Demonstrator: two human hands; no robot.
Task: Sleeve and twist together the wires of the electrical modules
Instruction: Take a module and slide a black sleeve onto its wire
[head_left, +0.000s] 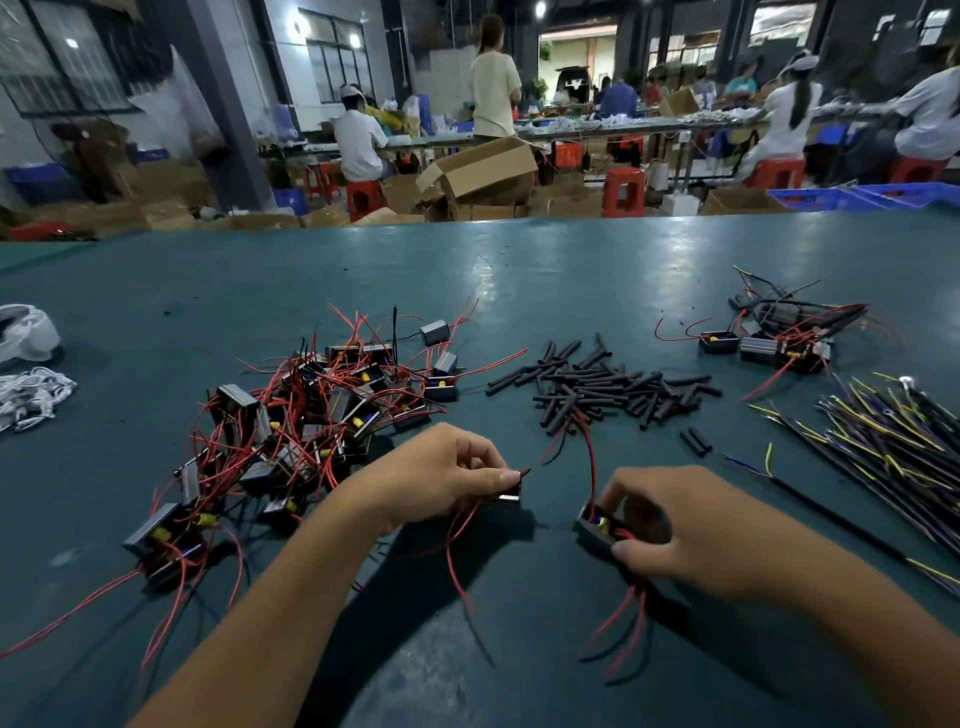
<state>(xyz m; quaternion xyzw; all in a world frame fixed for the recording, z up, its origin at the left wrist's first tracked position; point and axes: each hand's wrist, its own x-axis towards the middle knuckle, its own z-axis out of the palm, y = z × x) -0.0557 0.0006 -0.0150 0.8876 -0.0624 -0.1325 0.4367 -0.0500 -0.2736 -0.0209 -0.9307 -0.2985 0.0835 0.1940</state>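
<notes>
Left hand and right hand each gripping one module (two total).

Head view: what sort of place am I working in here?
Most likely a small electronics assembly workshop. The green bench holds a heap of wired modules and a pile of black sleeve pieces; behind it, workers sit on red stools at long tables among cardboard boxes.

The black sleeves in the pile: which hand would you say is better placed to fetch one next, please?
Probably the right hand. The black sleeves lie just beyond it, and two loose ones sit nearer still. The left hand is further off, and each hand already holds a module.
</notes>
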